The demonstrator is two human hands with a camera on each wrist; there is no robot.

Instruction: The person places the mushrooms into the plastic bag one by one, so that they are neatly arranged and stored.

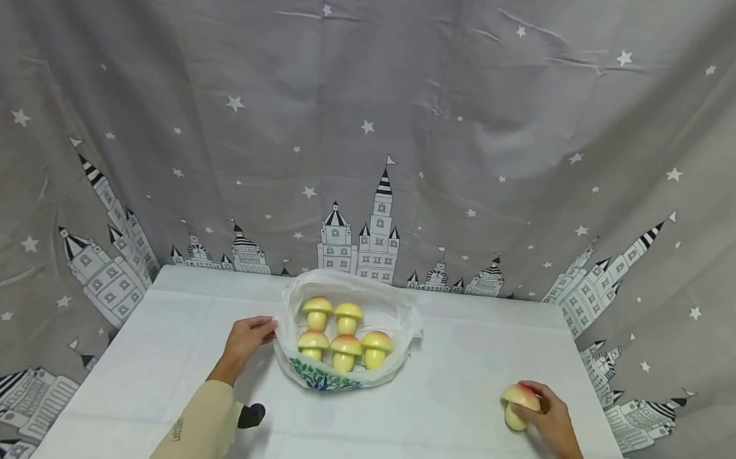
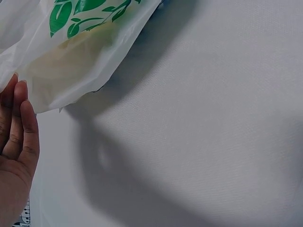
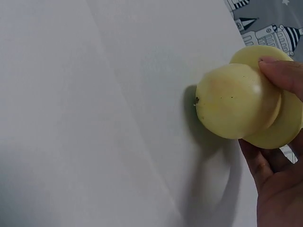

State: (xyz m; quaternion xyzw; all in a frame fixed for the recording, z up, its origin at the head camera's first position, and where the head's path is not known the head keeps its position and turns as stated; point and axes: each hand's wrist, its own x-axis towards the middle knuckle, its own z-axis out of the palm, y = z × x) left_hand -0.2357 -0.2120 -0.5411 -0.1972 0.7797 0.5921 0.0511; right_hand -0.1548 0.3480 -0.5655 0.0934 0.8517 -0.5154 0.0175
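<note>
A white plastic bag (image 1: 356,382) with a green leaf print lies on the table with its mouth open. Inside it several yellow toy mushrooms (image 1: 374,349) with reddish cap tops stand in two rows. My left hand (image 1: 247,339) pinches the bag's left rim; in the left wrist view the fingertips meet the bag's edge (image 2: 57,90) and the thumb is out of sight. Far to the right, my right hand (image 1: 548,416) grips another toy mushroom (image 1: 519,398) by its cap, thumb on one side and fingers on the other. Its rounded stem (image 3: 236,101) faces the right wrist camera.
The white table (image 1: 429,443) carries a smooth cloth with faint creases. Behind it and at both sides hangs a grey curtain (image 1: 381,65) printed with castles and stars. Dark wrist mounts (image 1: 252,416) sit by both sleeves.
</note>
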